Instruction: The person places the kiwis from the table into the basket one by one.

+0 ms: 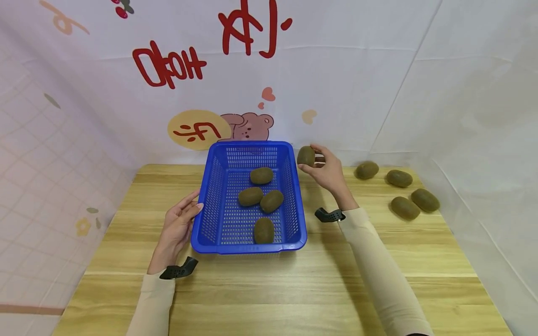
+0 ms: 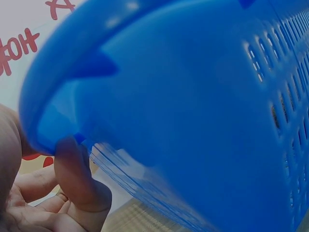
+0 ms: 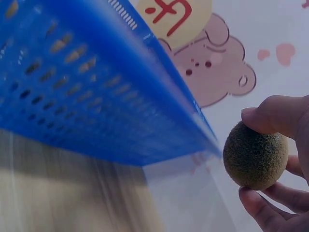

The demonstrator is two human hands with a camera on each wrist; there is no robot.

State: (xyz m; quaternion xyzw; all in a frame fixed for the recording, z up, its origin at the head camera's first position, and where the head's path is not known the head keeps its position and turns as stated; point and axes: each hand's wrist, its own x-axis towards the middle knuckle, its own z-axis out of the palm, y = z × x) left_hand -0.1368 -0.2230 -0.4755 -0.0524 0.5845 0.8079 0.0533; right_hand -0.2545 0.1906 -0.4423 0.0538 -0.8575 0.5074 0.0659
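Observation:
A blue perforated plastic basket (image 1: 248, 248) stands in the middle of the head view, with several brown kiwis inside, one of them a kiwi (image 1: 264, 230) near its front wall. My left hand (image 1: 178, 226) grips the basket's left rim, thumb on top; in the left wrist view its fingers (image 2: 79, 179) curl under that rim. Just outside the basket's right rim, my right hand (image 1: 329, 171) holds a kiwi (image 1: 306, 156) between thumb and fingers. The right wrist view shows this fuzzy kiwi (image 3: 256, 157) raised beside the basket's wall (image 3: 96, 87).
Several more kiwis, among them a kiwi (image 1: 405, 208), lie on the right side of the wooden table (image 1: 260, 289). A white printed cloth (image 1: 344, 84) hangs behind the table and along both sides. Each wrist wears a black band (image 1: 329, 215).

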